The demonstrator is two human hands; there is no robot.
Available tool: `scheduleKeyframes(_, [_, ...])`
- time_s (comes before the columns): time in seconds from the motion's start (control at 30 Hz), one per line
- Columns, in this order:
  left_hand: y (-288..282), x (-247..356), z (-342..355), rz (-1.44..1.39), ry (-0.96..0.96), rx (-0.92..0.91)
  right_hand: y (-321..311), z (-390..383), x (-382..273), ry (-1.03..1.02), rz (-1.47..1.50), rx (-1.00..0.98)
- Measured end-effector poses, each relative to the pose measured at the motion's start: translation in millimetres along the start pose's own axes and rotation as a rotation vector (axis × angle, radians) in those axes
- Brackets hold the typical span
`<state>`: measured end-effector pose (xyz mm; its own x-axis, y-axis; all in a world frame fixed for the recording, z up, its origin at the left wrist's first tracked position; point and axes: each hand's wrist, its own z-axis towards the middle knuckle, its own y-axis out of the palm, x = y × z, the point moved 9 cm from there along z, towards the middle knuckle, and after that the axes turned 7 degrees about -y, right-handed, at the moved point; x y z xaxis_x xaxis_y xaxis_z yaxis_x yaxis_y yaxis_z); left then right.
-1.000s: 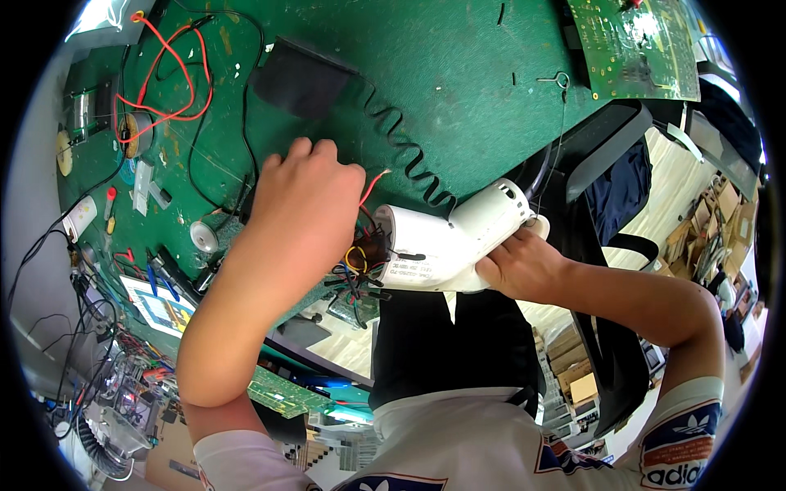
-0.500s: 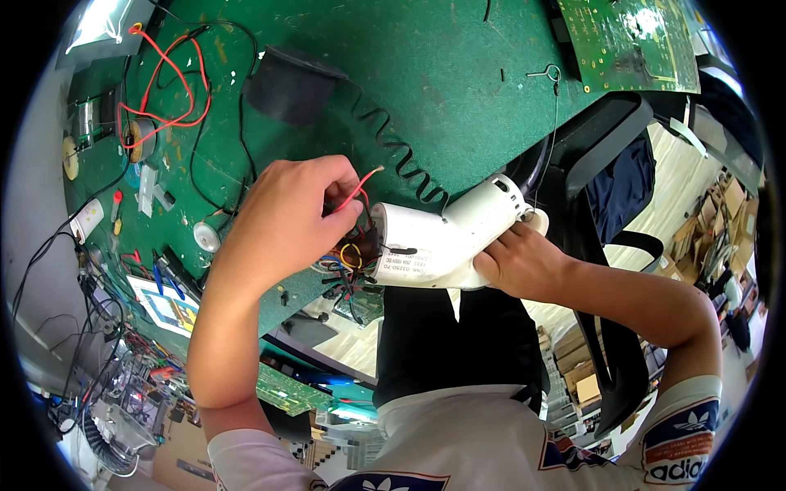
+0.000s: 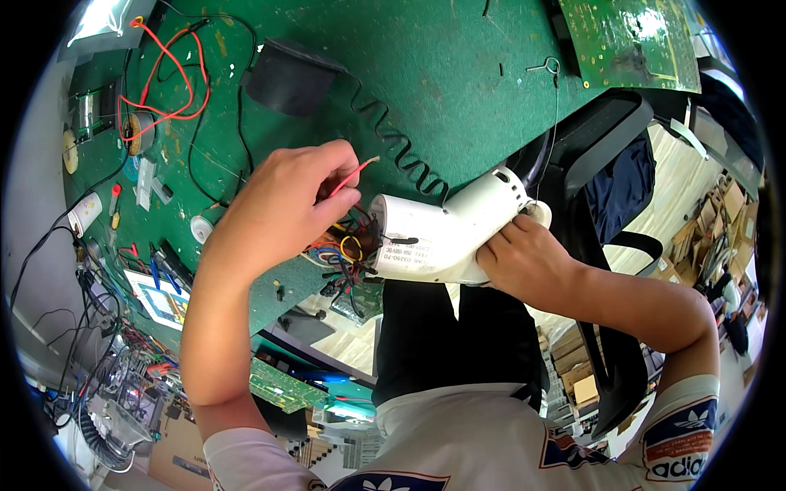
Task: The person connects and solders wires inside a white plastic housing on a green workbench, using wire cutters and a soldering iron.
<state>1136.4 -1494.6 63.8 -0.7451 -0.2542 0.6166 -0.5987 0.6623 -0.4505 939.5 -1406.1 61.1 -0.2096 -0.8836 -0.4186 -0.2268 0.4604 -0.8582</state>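
Observation:
A white plastic housing (image 3: pixel 422 233), bent like an elbow with slots at its right end, is held above my lap by my right hand (image 3: pixel 524 255), fingers closed round its right part. Out of its open left end spills a tangle of colored wires (image 3: pixel 350 245) with black connectors. One red wire (image 3: pixel 354 175) with a bare tip is pinched between the thumb and fingers of my left hand (image 3: pixel 278 200), left of that opening. From the housing a black coiled cord (image 3: pixel 398 147) runs up to a black round cup-shaped part (image 3: pixel 292 79) on the bench.
The green bench top (image 3: pixel 442 74) carries red test leads (image 3: pixel 196 86), a solder spool (image 3: pixel 142 131) and a small white reel (image 3: pixel 201 229). A large green circuit board (image 3: pixel 630 45) lies at the far right, above a black chair armrest (image 3: pixel 598 135). Pens and cables crowd the left.
My left hand has moved slightly up and left, still pinching the red wire. The white housing has shifted slightly, and my right hand keeps its hold.

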Motion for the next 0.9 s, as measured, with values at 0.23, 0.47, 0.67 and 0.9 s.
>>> scheduleKeyframes(0.23, [3,0,-1,-0.189,-0.010,-0.036,1,3,-1,-0.027,-0.027,-0.112])
scheduleKeyframes(0.47, [-1,4,-6,-0.129,0.071,0.047,-2,8,0,-0.017,0.024,-0.212])
scheduleKeyframes(0.67, [-2,3,-10,0.017,0.086,0.119,-20,21,8,-0.075,0.285,-0.173])
scheduleKeyframes(0.9, [-2,-1,-10,-0.049,0.129,0.171,-40,7,30,-0.100,0.523,0.322])
